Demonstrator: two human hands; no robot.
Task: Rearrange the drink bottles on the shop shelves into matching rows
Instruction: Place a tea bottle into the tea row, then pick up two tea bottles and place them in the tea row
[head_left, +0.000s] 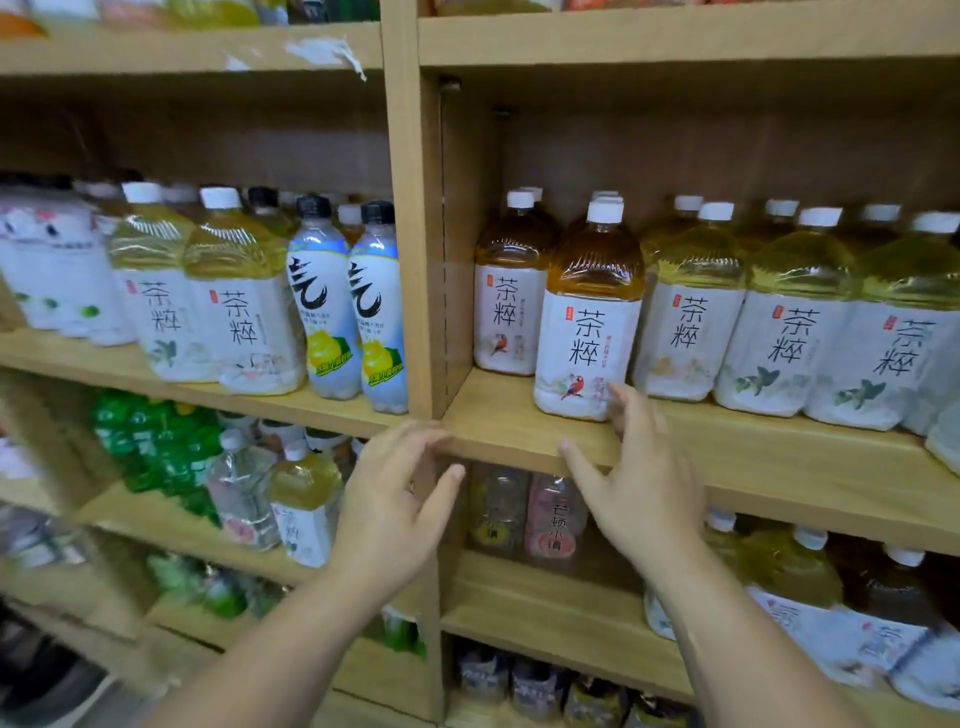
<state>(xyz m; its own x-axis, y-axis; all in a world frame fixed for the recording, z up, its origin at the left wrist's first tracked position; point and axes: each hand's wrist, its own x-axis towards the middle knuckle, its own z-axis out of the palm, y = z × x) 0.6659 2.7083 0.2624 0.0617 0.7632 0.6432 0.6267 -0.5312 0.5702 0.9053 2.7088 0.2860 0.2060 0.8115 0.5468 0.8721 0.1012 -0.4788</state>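
A brown tea bottle with a parrot label (587, 322) stands at the front of the right shelf (498, 421), a second brown one (511, 296) behind it to the left. Yellow tea bottles (789, 322) fill the row to its right. My right hand (636, 483) is just below and right of the parrot bottle, fingers relaxed, fingertips at its base, holding nothing. My left hand (395, 509) hovers in front of the shelf's front edge by the upright divider (410, 260), fingers loosely spread, empty.
The left bay holds yellow tea bottles (228, 296), two blue lemon soda bottles (374, 312) and white bottles (57, 270). Lower shelves carry green bottles (156, 441), small dark bottles (524, 514) and more tea bottles (800, 577). A bare strip of shelf lies left of the parrot bottle.
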